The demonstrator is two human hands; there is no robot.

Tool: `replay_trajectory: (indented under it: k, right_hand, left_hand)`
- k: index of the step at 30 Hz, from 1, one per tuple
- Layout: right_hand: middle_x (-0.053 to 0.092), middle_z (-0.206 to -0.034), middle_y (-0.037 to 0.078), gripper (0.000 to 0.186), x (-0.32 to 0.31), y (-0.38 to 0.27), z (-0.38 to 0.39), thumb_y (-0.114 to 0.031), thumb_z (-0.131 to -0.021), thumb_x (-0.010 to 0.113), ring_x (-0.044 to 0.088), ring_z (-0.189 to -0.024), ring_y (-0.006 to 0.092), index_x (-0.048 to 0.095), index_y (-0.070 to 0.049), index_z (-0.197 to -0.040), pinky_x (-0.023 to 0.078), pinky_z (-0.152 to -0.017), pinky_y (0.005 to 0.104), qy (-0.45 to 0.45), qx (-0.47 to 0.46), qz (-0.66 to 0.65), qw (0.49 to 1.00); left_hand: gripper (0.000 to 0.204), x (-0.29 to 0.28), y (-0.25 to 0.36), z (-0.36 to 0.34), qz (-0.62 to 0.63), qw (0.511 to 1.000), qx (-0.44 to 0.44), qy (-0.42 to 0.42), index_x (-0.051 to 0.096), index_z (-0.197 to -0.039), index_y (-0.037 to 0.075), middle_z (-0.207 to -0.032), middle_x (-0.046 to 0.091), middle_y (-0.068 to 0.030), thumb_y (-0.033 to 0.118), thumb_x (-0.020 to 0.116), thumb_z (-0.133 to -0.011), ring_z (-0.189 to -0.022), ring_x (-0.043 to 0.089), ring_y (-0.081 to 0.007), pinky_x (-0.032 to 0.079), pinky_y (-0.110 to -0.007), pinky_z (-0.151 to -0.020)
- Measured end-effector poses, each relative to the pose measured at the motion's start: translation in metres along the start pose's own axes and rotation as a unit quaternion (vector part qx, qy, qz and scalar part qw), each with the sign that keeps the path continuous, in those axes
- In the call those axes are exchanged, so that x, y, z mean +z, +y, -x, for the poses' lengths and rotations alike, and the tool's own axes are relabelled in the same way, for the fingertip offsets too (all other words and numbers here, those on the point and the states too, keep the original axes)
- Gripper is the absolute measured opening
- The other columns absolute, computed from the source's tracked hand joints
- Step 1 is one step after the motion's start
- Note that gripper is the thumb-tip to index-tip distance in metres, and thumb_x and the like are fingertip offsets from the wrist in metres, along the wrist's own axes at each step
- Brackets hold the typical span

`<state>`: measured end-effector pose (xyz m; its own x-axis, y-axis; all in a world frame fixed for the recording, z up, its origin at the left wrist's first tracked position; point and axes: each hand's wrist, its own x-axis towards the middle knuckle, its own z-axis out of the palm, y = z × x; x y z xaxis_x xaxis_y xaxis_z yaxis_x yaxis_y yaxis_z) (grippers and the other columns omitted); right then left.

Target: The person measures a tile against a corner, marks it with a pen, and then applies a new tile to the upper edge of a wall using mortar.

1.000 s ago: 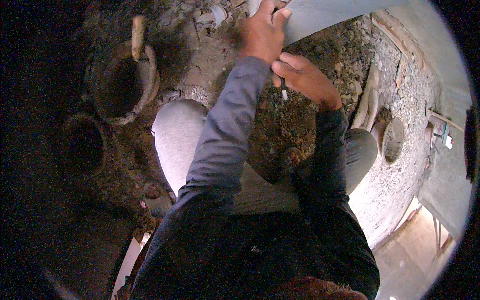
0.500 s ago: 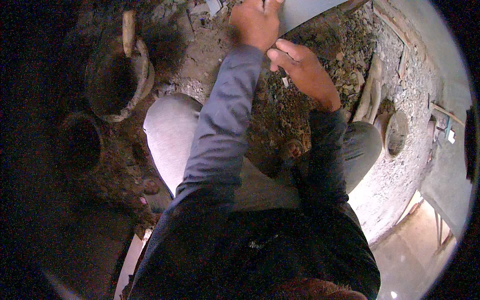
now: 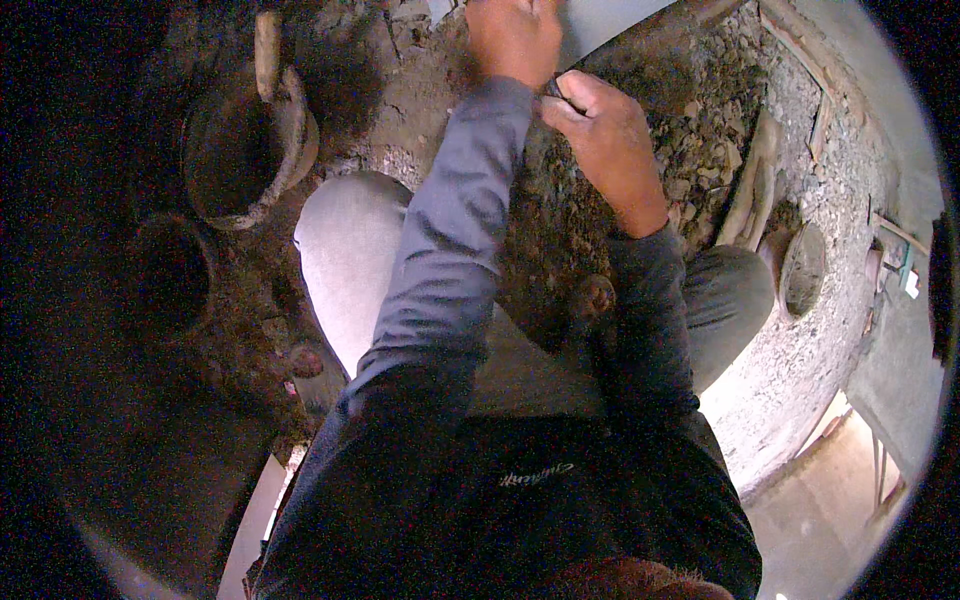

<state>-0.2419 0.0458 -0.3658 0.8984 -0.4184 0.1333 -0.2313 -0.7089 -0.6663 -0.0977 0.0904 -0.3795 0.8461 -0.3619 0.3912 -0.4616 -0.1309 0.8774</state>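
At the top edge of the picture my left hand [image 3: 514,38] is closed at the left border of a smooth grey sheet [image 3: 602,22]; its fingertips run out of view. Just below and to the right, my right hand [image 3: 608,135] is closed in a pinch, its knuckles turned up. A small dark, thin piece [image 3: 554,88] sticks out at its thumb and forefinger, close to my left wrist and the sheet's lower edge. The kind of this piece cannot be made out; most of it is hidden in the fingers.
Two round clay-like vessels, one larger [image 3: 300,150] and one darker [image 3: 205,265], stand on the left, with a wooden stick [image 3: 267,50] at the larger one. Rubble [image 3: 700,150] and a length of wood [image 3: 750,190] lie to the right. Another round pot [image 3: 803,270] is beyond my right knee.
My right hand has turned and its fingers have closed more tightly. A pale tip that showed below it is now out of sight. The view has shifted slightly.
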Motion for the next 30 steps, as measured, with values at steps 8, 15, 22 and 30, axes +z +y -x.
replay_trajectory:
  k: [8,15,22,30]
  right_hand:
    - [0.063,-0.080,0.003,0.036,-0.017,0.007,-0.002,-0.037,-0.102,0.060,0.057,-0.076,0.0130,0.066,-0.002,-0.103,0.047,-0.071,0.0316,-0.145,0.092,-0.228,0.958]
    - [0.063,-0.081,0.005,0.034,-0.006,0.005,-0.003,-0.034,-0.100,0.064,0.059,-0.077,0.0153,0.067,-0.001,-0.099,0.047,-0.072,0.0319,-0.126,0.085,-0.187,0.971]
    - [0.065,-0.089,0.020,0.034,0.002,-0.012,0.009,-0.034,-0.092,0.071,0.063,-0.085,0.0418,0.065,-0.001,-0.094,0.049,-0.074,0.0477,0.048,0.038,0.045,0.997]
    - [0.064,-0.080,0.011,0.039,-0.006,0.004,0.011,-0.039,-0.097,0.066,0.063,-0.076,0.0260,0.066,0.000,-0.096,0.048,-0.069,0.0399,-0.028,0.051,-0.076,0.995]
  left_hand:
    - [0.044,-0.010,0.009,-0.004,0.069,0.991,-0.074,-0.085,0.064,-0.116,0.004,-0.091,0.068,-0.0142,0.046,0.057,-0.102,-0.082,0.063,-0.0233,0.050,-0.038,-0.076]
    - [0.037,-0.011,0.007,-0.002,0.031,0.998,-0.013,-0.052,0.066,-0.113,0.003,-0.094,0.069,-0.0167,0.038,0.058,-0.103,-0.086,0.067,-0.0257,0.051,-0.039,-0.079]
    - [0.033,-0.007,0.009,0.003,0.009,0.999,-0.025,-0.038,0.066,-0.112,0.002,-0.093,0.070,-0.0172,0.032,0.059,-0.103,-0.085,0.068,-0.0283,0.052,-0.039,-0.079]
    - [0.037,-0.005,0.002,-0.001,0.023,0.998,0.004,-0.065,0.066,-0.113,0.002,-0.096,0.069,-0.0180,0.037,0.056,-0.104,-0.089,0.068,-0.0294,0.052,-0.040,-0.081]
